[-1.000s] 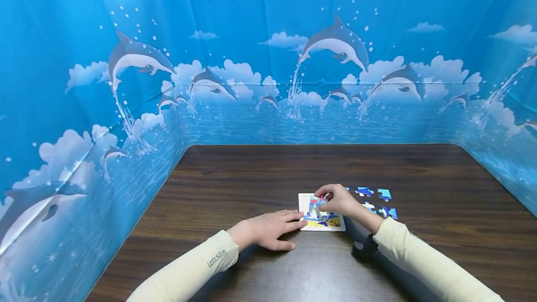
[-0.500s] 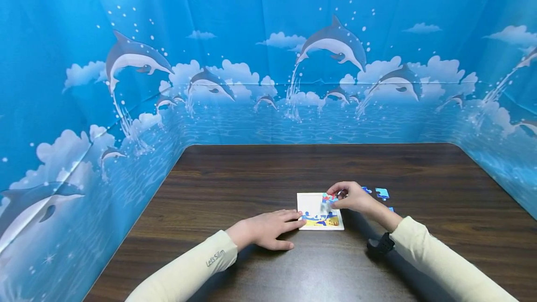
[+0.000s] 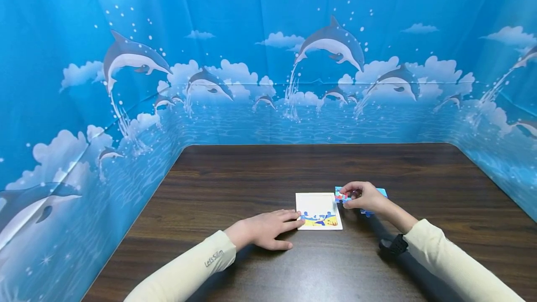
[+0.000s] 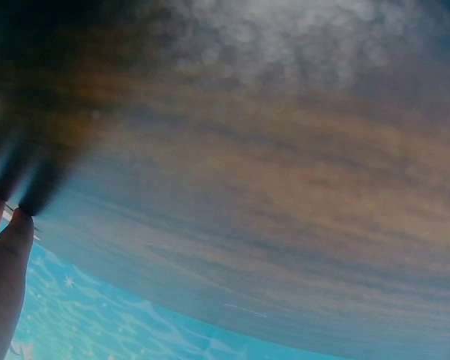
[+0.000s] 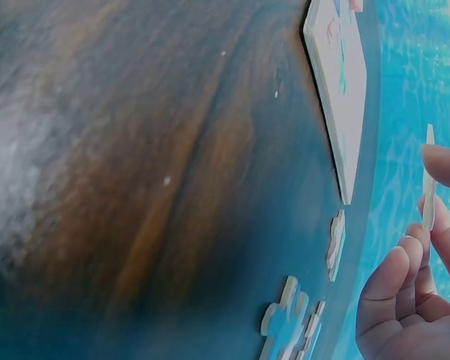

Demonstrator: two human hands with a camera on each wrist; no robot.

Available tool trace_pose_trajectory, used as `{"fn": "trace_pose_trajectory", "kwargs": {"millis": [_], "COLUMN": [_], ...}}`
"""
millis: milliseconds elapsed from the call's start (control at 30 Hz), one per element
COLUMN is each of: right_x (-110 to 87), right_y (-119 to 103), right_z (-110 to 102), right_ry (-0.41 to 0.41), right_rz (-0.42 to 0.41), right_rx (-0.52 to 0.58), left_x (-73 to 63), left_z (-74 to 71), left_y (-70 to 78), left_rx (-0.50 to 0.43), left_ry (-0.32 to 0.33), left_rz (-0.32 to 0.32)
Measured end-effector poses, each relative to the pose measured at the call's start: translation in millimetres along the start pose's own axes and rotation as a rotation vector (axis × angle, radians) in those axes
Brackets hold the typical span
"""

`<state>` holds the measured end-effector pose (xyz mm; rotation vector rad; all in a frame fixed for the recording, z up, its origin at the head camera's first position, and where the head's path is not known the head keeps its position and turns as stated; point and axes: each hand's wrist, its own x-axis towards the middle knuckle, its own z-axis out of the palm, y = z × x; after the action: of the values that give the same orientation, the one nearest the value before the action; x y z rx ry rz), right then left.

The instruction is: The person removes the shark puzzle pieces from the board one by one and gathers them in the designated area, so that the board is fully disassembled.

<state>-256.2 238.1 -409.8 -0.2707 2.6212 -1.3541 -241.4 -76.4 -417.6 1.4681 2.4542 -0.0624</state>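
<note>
A white puzzle board (image 3: pixel 316 202) lies on the table, with a strip of yellow and blue picture along its near side and its far part bare white. My left hand (image 3: pixel 268 229) rests flat, its fingertips on the board's left edge. Just right of the board, my right hand (image 3: pixel 365 197) pinches a blue and red jigsaw piece (image 3: pixel 340 195) between thumb and fingers. The right wrist view shows that piece (image 5: pixel 429 184) edge-on, above the table. Fingers of the left hand (image 4: pixel 7 270) show at the far left of the left wrist view.
Loose blue jigsaw pieces (image 3: pixel 382 192) lie right of the board, partly hidden by the right hand; some (image 5: pixel 286 319) show in the right wrist view. The dark wooden table (image 3: pixel 235 176) is enclosed by a blue dolphin-print curtain (image 3: pixel 243 22).
My right hand has moved right, carrying the jigsaw piece from over the board to beyond its right edge. More of the board's white surface shows. My left hand has stayed put.
</note>
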Motion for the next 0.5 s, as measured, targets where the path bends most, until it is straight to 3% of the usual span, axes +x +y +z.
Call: {"fn": "trace_pose_trajectory", "kwargs": {"millis": [300,500], "right_x": [-3.7,-3.3], "right_y": [4.9,9.4], "right_z": [-0.5,-1.6], "right_ry": [-0.029,-0.057], "right_rz": [-0.008,-0.068], "right_rx": [0.015,-0.072], "left_x": [0.2,0.6], "left_z": [2.3,0.8], "left_y": [0.2,-0.2], "left_rx": [-0.005,-0.001], "left_ry": [0.005,0.007], "left_rz": [0.000,-0.001]}}
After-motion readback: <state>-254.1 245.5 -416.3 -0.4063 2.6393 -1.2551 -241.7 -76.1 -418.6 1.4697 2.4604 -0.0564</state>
